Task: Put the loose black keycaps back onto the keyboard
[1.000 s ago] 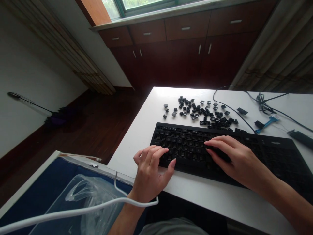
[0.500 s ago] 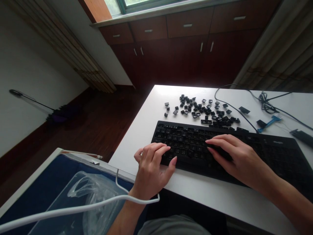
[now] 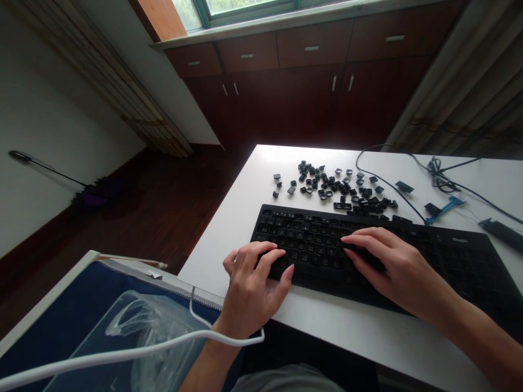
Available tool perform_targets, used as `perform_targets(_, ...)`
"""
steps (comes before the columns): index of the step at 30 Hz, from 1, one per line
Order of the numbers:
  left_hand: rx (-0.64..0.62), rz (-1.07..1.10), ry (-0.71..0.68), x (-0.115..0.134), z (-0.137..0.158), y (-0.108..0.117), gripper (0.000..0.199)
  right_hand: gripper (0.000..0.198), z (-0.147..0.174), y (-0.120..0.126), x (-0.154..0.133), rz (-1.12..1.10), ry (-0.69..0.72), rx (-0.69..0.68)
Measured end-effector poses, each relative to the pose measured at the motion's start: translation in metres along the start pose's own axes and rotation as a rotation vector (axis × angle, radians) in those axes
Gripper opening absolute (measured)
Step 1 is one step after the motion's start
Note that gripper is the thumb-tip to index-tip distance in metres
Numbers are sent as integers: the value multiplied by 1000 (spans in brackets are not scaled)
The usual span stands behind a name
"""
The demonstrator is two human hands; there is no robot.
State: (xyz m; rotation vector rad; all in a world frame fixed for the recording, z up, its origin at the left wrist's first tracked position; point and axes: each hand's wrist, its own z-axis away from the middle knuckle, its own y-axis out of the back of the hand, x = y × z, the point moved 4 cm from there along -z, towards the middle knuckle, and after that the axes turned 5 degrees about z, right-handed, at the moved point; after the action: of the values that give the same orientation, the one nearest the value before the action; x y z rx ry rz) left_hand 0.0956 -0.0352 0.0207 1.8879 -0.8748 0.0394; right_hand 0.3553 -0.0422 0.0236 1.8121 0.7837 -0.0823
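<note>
A black keyboard (image 3: 310,239) lies on a white table (image 3: 245,201). My left hand (image 3: 253,283) rests its fingertips on the keyboard's lower left keys, thumb near the front edge. Laid flat over the middle keys is my right hand (image 3: 392,267), fingers stretched leftward. Neither hand holds anything. Behind the keyboard, several loose black keycaps (image 3: 335,188) are scattered in a heap.
A black cable (image 3: 384,182) loops across the table's back right, beside a blue brush tool (image 3: 445,207) and a dark tool (image 3: 502,231). A white cord (image 3: 122,354) crosses a blue box with a clear plastic bag (image 3: 139,337). Dark cabinets (image 3: 310,76) stand behind; a broom (image 3: 61,179) lies on the floor.
Both hands stay on the keyboard in almost the same place. Only the view shifts slightly down and then back up.
</note>
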Motion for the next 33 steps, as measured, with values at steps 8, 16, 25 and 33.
perform_targets(8,3,1,1,1,0,0,24,29,1,-1,0,5,11,-4)
perform_targets(16,-8,3,-7,1,0,0,25,30,1,0,0,4,3,1)
perform_targets(25,-70,-1,-32,2,-2,-2,29,30,1,-1,0,7,0,-6)
perform_targets(33,-145,-26,-75,4,-4,-4,37,30,1,-4,3,3,-2,-7)
